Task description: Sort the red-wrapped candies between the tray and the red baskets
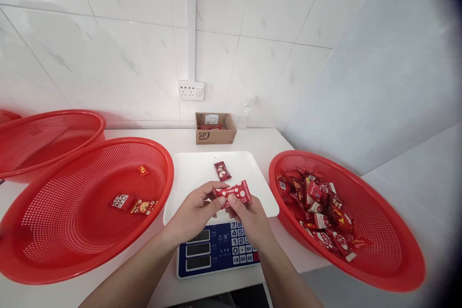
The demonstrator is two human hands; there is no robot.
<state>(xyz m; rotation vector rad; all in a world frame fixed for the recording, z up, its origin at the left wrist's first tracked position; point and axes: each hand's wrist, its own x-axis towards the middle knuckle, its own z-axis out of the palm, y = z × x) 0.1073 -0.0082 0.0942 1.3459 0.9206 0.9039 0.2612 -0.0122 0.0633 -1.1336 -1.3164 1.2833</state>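
Note:
Between both hands is a red snack packet [238, 191] with white print, held above the white pan [184, 173] of a digital scale. My left hand [198, 208] pinches the packet's left end, thumb on top. At the other end, my right hand [250, 214] grips it with its thumb pressed on the front. A darker red packet [222, 171] lies on the pan just beyond my fingers. The scale's blue keypad panel [218, 245] shows below the hands, partly covered by my right wrist.
To the right, a red plastic basket [382, 221] holds a heap of packets [321, 216]. A left basket [90, 154] contains several packets [122, 202]; another basket [54, 118] stands behind it. A cardboard box [215, 137] and a clear bottle [244, 116] stand by the tiled wall.

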